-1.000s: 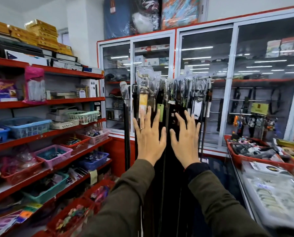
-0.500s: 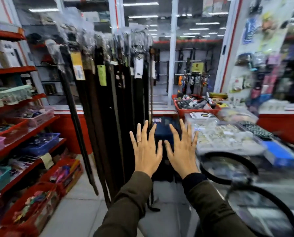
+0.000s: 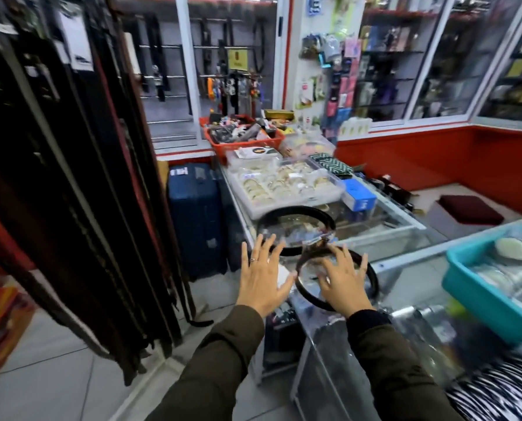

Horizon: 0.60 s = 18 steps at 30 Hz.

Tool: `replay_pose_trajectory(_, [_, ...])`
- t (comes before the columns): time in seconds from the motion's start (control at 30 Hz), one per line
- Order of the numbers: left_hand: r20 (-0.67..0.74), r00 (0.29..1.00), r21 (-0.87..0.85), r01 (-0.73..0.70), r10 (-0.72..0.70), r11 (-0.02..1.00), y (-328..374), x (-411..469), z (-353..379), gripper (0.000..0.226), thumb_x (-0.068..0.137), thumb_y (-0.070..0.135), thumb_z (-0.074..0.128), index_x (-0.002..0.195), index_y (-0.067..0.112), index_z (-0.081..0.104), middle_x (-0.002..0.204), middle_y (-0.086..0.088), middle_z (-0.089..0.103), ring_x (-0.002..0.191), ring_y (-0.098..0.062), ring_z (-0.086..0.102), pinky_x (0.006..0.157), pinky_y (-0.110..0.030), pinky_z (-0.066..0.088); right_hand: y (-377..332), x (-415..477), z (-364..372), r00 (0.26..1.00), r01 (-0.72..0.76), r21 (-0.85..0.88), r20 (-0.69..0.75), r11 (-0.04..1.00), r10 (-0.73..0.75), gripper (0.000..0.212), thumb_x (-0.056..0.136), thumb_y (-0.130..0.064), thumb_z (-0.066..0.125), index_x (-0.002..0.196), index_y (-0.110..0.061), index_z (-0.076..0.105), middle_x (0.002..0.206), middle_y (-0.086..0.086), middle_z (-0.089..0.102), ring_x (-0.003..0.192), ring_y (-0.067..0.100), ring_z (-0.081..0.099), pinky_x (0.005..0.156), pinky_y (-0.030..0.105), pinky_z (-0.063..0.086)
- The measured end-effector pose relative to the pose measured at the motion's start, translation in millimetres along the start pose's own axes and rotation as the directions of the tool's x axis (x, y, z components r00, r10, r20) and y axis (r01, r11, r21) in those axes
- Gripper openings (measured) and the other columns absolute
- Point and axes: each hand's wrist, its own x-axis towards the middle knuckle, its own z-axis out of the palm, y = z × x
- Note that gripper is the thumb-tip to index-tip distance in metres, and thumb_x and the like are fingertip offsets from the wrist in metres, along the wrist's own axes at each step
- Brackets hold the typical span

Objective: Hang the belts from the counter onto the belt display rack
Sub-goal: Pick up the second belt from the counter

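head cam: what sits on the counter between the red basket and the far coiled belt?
Head view: a clear plastic tray of pale bangle-like pieces lies between the red basket and the far coiled belt.

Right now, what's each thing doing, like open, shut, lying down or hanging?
Left hand: open, empty.
Right hand: open, over the near belt.
Near belt: coiled on the glass counter.
Far belt: coiled on the counter.
Hanging belts: on the rack.
Suitcase: shut, upright.

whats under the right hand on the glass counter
A coiled black belt lies on the glass counter beneath the right hand, which covers the loop's middle; contact is unclear. A second belt lies beyond.
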Motion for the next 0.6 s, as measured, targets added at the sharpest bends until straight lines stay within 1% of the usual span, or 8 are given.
replay_pose_trajectory(0.07, [0.109, 0.992, -0.081, -0.062, 0.07, 0.995, 11, 0, 16, 0.084, 0.089, 0.079, 0.033, 0.157, 0.03, 0.031, 0.168, 0.004, 0.023, 0.159, -0.021, 0.002, 0.125, -0.053, -0.014, 24, -7, -3, 0.986, -0.037, 0.02, 0.165, 0.999, 0.033, 0.037, 0.096, -0.019, 0.051, 0.127, -0.036, 0.063, 0.157, -0.002, 0.042, 0.153, 0.018, 0.027, 0.122, 0.064, -0.004])
replay_pose_trajectory(0.13, [0.236, 0.961, -0.133, -0.117, 0.146, 0.984, 22, 1, 30, 0.093, 0.081, 0.088, 0.039, 0.153, 0.03, 0.039, 0.165, 0.004, 0.029, 0.159, -0.02, 0.005, 0.125, -0.054, -0.014, 42, -13, -9, 0.943, -0.087, 0.049, 0.325, 0.995, 0.067, 0.041, 0.099, -0.016, 0.047, 0.13, -0.037, 0.063, 0.15, -0.006, 0.053, 0.147, 0.013, 0.04, 0.124, 0.059, -0.002])
replay_pose_trajectory(0.2, [0.346, 0.915, -0.152, -0.163, 0.207, 0.975, 31, 1, 41, 0.093, 0.077, 0.088, 0.047, 0.147, 0.027, 0.048, 0.159, 0.002, 0.039, 0.155, -0.023, 0.019, 0.126, -0.056, -0.004, 53, -20, -13, 0.915, -0.113, 0.06, 0.395, 0.992, 0.081, 0.043, 0.095, -0.014, 0.051, 0.129, -0.037, 0.065, 0.145, -0.008, 0.06, 0.146, 0.012, 0.043, 0.125, 0.053, -0.001])
replay_pose_trajectory(0.27, [0.409, 0.877, -0.131, -0.218, 0.253, 0.967, 39, 1, 48, 0.087, 0.077, 0.084, 0.051, 0.139, 0.023, 0.057, 0.144, 0.0, 0.05, 0.14, -0.025, 0.04, 0.125, -0.055, 0.009, 59, -27, -16, 0.907, -0.094, 0.033, 0.416, 0.995, 0.072, 0.046, 0.088, -0.014, 0.06, 0.128, -0.037, 0.067, 0.142, -0.009, 0.062, 0.145, 0.012, 0.044, 0.126, 0.051, -0.001])
replay_pose_trajectory(0.33, [0.419, 0.865, -0.087, -0.264, 0.276, 0.96, 44, 0, 50, 0.08, 0.079, 0.082, 0.052, 0.131, 0.022, 0.062, 0.128, -0.002, 0.056, 0.121, -0.026, 0.051, 0.117, -0.05, 0.024, 62, -32, -20, 0.909, -0.072, 0.029, 0.413, 0.997, 0.054, 0.044, 0.087, -0.018, 0.067, 0.127, -0.035, 0.068, 0.138, -0.009, 0.066, 0.143, 0.012, 0.047, 0.126, 0.048, -0.003])
replay_pose_trajectory(0.4, [0.387, 0.873, -0.071, -0.295, 0.299, 0.953, 48, 0, 50, 0.063, 0.086, 0.071, 0.052, 0.122, 0.022, 0.064, 0.115, -0.003, 0.059, 0.11, -0.027, 0.055, 0.107, -0.047, 0.033, 63, -35, -24, 0.914, -0.059, 0.04, 0.404, 0.997, 0.038, 0.038, 0.088, -0.021, 0.068, 0.123, -0.035, 0.071, 0.134, -0.009, 0.069, 0.141, 0.012, 0.049, 0.127, 0.047, 0.0])
replay_pose_trajectory(0.5, [0.329, 0.896, -0.078, -0.288, 0.297, 0.955, 50, -1, 46, 0.038, 0.094, 0.051, 0.05, 0.112, 0.022, 0.067, 0.109, -0.003, 0.063, 0.108, -0.028, 0.057, 0.102, -0.043, 0.033, 59, -38, -33, 0.919, -0.021, 0.05, 0.394, 0.999, 0.0, 0.027, 0.086, -0.033, 0.07, 0.112, -0.036, 0.076, 0.117, -0.007, 0.077, 0.127, 0.016, 0.061, 0.121, 0.042, 0.026])
replay_pose_trajectory(0.6, [0.289, 0.914, -0.032, -0.288, 0.285, 0.957, 47, -4, 41, 0.035, 0.096, 0.046, 0.047, 0.112, 0.022, 0.066, 0.11, -0.001, 0.064, 0.109, -0.026, 0.056, 0.101, -0.042, 0.032, 54, -40, -41, 0.918, -0.034, 0.058, 0.396, 0.998, 0.008, 0.025, 0.083, -0.03, 0.071, 0.107, -0.035, 0.079, 0.106, -0.002, 0.079, 0.113, 0.021, 0.068, 0.107, 0.036, 0.043])
